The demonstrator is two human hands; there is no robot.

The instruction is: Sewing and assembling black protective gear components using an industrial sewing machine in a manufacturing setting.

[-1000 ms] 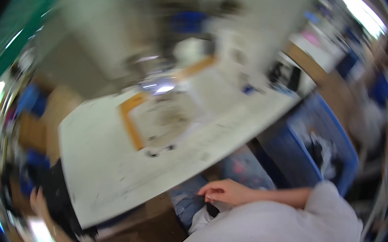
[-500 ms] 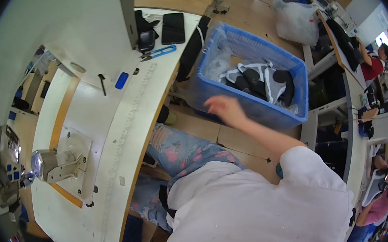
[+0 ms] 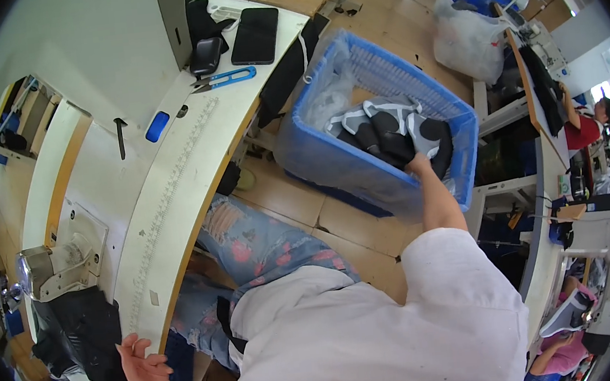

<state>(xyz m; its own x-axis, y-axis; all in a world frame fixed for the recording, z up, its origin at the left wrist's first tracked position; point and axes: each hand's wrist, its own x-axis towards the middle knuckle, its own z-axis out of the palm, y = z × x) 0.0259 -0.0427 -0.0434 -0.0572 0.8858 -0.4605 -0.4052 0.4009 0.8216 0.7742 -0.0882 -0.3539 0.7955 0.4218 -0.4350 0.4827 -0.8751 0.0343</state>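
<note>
My right hand (image 3: 419,166) reaches over the near side of a blue plastic crate (image 3: 393,175) and touches the black and grey fabric pieces (image 3: 396,127) heaped inside. Its fingertips are hidden among the pieces, so their grip does not show. At the lower left, my left hand (image 3: 147,369) is open, fingers apart and slightly curled, just beside a black fabric piece (image 3: 82,336). That piece lies on the white sewing table (image 3: 148,240), below the metal end of the sewing machine (image 3: 49,271), partly over the table's edge.
On the table's far part lie blue thread snips (image 3: 230,78), a black phone (image 3: 255,36) and a dark rounded case (image 3: 206,55). Clear plastic lines the crate. Beyond stand a white plastic sack (image 3: 471,39) and another workbench, where a person in red (image 3: 583,130) sits.
My right hand has gone from above the crate's near rim down into the fabric pieces. The black piece has come further onto the table, and my left hand is now apart from it.
</note>
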